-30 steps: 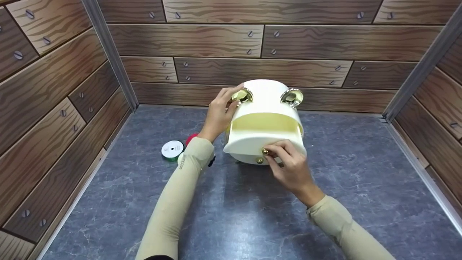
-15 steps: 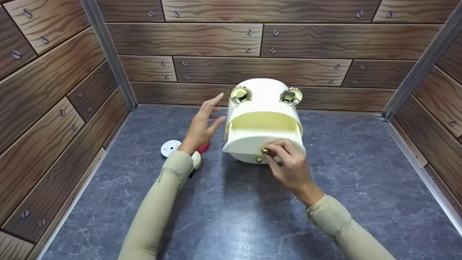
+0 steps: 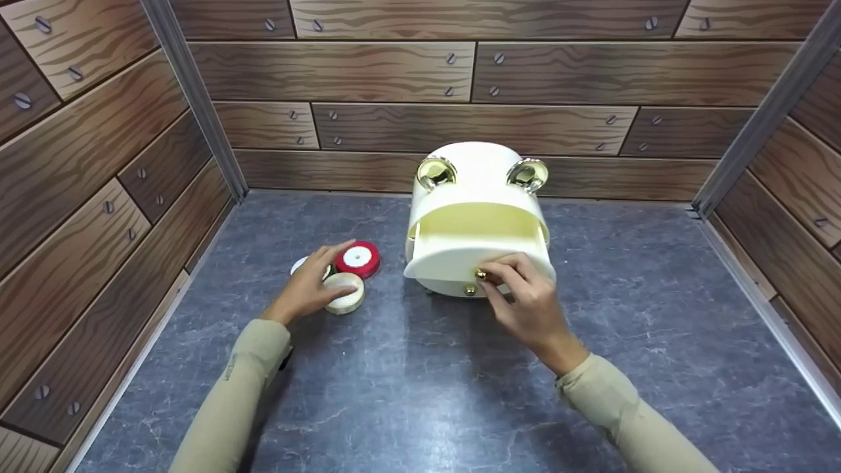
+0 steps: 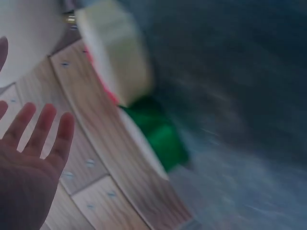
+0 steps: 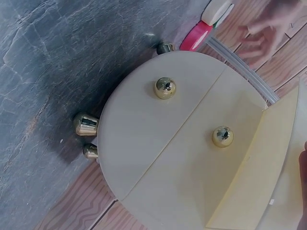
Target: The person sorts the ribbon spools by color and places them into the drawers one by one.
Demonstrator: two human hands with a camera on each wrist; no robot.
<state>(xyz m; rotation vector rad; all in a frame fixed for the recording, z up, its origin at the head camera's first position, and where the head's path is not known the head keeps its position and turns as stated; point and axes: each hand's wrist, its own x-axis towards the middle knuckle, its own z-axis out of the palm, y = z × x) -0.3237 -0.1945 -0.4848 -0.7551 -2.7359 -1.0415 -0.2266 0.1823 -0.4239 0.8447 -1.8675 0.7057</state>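
A white rounded drawer box with gold ear-like rings stands on the floor, its top drawer pulled out. My right hand pinches that drawer's gold knob. Two more gold knobs show below it in the right wrist view, the nearer one being the middle knob. To the left, my left hand hovers with spread fingers over ribbon spools: a cream one, a red one and a green one with a white face. The hand partly hides the green spool in the head view.
Wood-plank-patterned walls enclose the dark grey marbled floor at the back and both sides. The box stands near the back wall on short gold feet. The spools lie to its left.
My left hand has let go of the box's left gold ring and moved left and down to the spools. The right hand stays on the knob, and the drawer remains pulled out.
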